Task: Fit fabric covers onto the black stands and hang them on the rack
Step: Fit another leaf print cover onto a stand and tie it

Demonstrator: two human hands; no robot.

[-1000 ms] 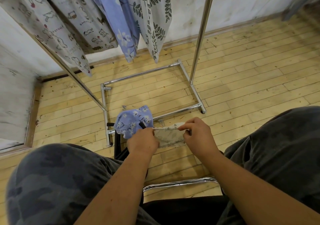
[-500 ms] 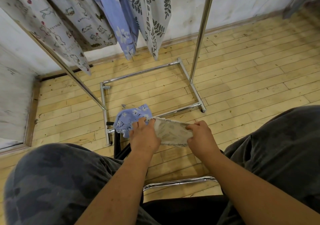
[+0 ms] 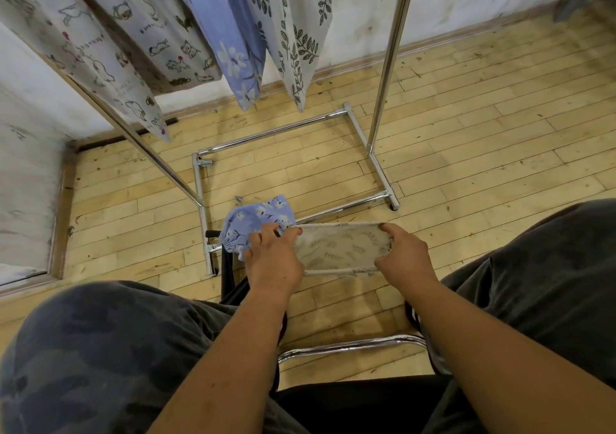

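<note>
Beige leaf-print cover (image 3: pixel 343 250): stretched flat between both hands, low in front of the knees; probably pulled taut to open its mouth for a stand.
Left hand (image 3: pixel 273 260): fingers pinched on the cover's left edge.
Right hand (image 3: pixel 405 257): fingers curled round its right end.
Blue floral cover (image 3: pixel 256 220): bunched just beyond the left hand, atop a black stand (image 3: pixel 230 277).
Rack (image 3: pixel 390 66): several printed covers hung; the beige one not yet fitted.
</note>
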